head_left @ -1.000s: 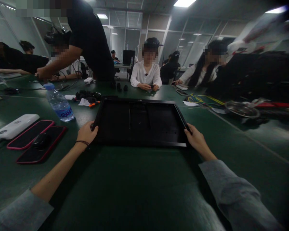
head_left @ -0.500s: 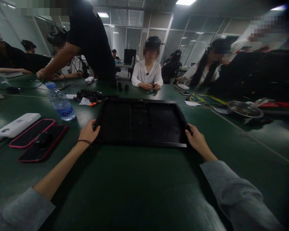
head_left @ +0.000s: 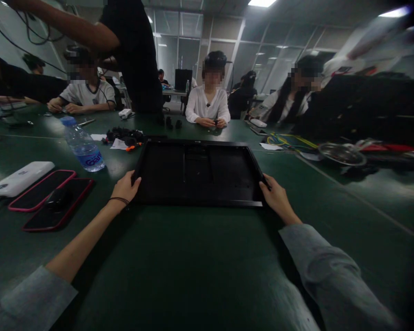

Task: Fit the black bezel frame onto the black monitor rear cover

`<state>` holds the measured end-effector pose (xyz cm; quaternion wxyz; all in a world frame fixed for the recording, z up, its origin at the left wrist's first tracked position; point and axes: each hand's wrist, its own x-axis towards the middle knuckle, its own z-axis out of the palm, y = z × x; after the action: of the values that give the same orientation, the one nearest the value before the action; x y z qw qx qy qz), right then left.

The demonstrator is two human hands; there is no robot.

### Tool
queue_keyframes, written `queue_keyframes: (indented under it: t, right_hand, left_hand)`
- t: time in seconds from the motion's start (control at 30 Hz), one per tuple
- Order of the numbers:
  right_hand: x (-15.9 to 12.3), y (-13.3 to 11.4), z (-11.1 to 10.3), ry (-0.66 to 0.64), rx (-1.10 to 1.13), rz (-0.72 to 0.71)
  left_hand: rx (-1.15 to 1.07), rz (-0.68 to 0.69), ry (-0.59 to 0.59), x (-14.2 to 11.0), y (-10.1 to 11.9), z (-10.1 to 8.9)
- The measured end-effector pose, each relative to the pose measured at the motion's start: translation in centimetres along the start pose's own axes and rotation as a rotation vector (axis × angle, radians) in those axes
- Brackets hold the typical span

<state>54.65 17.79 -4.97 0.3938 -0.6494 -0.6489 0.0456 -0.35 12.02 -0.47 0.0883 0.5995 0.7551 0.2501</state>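
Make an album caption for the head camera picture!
Left hand and right hand grip a black framed panel at a green table.

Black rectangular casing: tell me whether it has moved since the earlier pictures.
No; the black rectangular casing shows no clear shift against the standing water bottle.

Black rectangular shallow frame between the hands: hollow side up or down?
Up: the black rectangular frame shows its recessed interior inside a raised rim, left hand and right hand on opposite sides.
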Motion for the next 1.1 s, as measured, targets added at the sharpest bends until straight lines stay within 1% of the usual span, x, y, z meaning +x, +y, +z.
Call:
queue_keyframes:
  t: [0.13,0.27,0.37,0.5,0.63,0.77,0.9,1.0,1.1]
  right_hand:
    - [-0.1,-0.2,-0.1,-0.016,0.007,-0.001]
    - [-0.2,-0.2,-0.1,-0.015,-0.009,0.003]
    - [-0.1,-0.1,0.0,0.003,-0.019,-0.003]
    - [0.1,0.1,0.2,0.019,0.032,0.019]
    - [0.3,0.3,0.2,-0.011,0.133,0.076]
    - [0.3,0.0,0.0,-0.092,0.360,0.177]
    - [0.1,-1.5,-0.8,-0.196,0.563,0.290]
    - [-0.2,-2.9,-1.5,-0.224,0.602,0.361]
    - [-0.2,-3.8,-1.9,-0.226,0.626,0.431]
  left_hand:
    - [0.030,0.011,-0.016,0.2,-0.3,0.0]
    - [0.034,0.016,-0.003,0.4,-0.5,0.2]
    - [0.013,0.026,0.009,0.4,-0.6,0.3]
    - [-0.003,0.013,0.006,0.2,-0.4,0.2]
    - [-0.002,0.020,-0.003,0.2,-0.3,0.0]
    - [-0.014,0.014,0.007,0.4,-0.7,0.0]
    - [-0.030,0.019,0.010,1.0,-1.7,0.3]
    - [-0.060,0.033,0.009,1.7,-2.9,0.6]
    - [-0.119,0.079,0.009,2.2,-4.0,0.9]
